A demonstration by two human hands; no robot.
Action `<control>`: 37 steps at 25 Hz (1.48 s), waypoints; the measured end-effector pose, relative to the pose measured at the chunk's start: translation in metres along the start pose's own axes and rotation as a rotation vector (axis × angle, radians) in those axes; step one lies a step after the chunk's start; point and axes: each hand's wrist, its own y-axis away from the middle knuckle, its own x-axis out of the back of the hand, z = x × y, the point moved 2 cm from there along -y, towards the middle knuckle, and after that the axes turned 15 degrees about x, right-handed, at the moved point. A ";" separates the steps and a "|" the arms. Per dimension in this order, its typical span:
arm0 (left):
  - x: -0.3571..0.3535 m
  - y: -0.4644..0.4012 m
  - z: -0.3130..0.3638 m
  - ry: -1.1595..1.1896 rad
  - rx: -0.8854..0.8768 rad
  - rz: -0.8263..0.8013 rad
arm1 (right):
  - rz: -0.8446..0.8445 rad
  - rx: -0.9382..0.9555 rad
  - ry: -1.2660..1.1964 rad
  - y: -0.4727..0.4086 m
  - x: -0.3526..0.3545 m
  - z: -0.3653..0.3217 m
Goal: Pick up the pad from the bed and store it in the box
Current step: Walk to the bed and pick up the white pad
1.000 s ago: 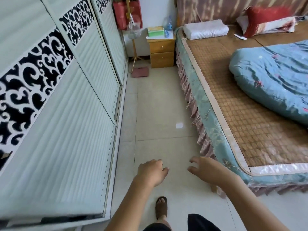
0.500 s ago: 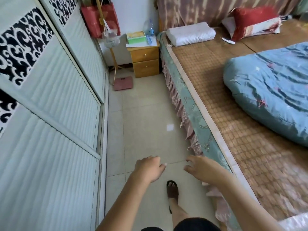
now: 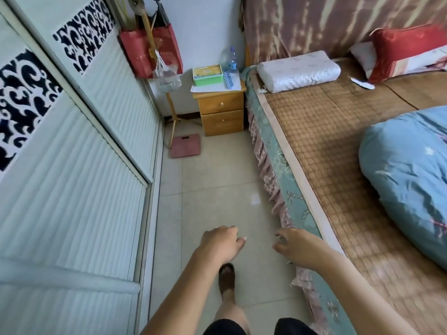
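Observation:
My left hand [image 3: 221, 243] and my right hand [image 3: 297, 245] hang in front of me over the tiled aisle, both holding nothing, fingers loosely curled. My right hand is just above the bed's teal side edge [image 3: 287, 189]. A woven bamboo mat [image 3: 338, 146] covers the bed. At the bed's head lie a white pillow [image 3: 298, 71] and a small flat white item [image 3: 362, 82] next to a red pillow [image 3: 408, 49]. A green box [image 3: 207, 74] sits on the wooden nightstand [image 3: 221, 110]. I cannot tell which item is the pad.
A bulky blue quilt [image 3: 406, 170] lies on the bed at right. The white sliding wardrobe [image 3: 72, 165] walls the aisle on the left. A pink scale [image 3: 185, 145] lies on the floor by a wooden stand with a red bag [image 3: 151, 49]. My sandalled foot [image 3: 226, 274] is below my hands.
I have walked forward along the aisle, so the nightstand and pillows look closer. Both hands stay out in front, still holding nothing; the right one is now nearer the bed's edge.

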 end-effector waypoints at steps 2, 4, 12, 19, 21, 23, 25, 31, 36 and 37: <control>0.033 -0.061 0.002 -0.010 -0.009 -0.002 | 0.025 -0.005 -0.004 -0.059 0.028 0.011; 0.067 -0.110 0.002 -0.025 -0.021 0.003 | 0.038 -0.013 -0.018 -0.106 0.056 0.013; 0.198 -0.296 0.033 -0.154 -0.128 -0.024 | 0.076 -0.136 -0.085 -0.259 0.185 0.037; 0.282 -0.444 0.110 -0.241 -0.230 -0.033 | 0.132 -0.197 -0.114 -0.364 0.291 0.100; 0.308 -0.482 0.138 -0.252 -0.248 -0.032 | 0.154 -0.212 -0.109 -0.392 0.324 0.125; 0.337 -0.521 0.170 -0.262 -0.259 -0.057 | 0.153 -0.227 -0.119 -0.422 0.363 0.155; 0.368 -0.557 0.200 -0.263 -0.270 -0.073 | 0.169 -0.243 -0.131 -0.450 0.400 0.180; 0.439 -0.648 0.279 -0.312 -0.347 -0.048 | 0.211 -0.310 -0.174 -0.509 0.480 0.242; 0.477 -0.727 0.349 -0.413 -0.473 -0.096 | 0.270 -0.401 -0.244 -0.558 0.529 0.296; 0.482 -0.744 0.363 -0.437 -0.501 -0.109 | 0.288 -0.426 -0.255 -0.569 0.537 0.306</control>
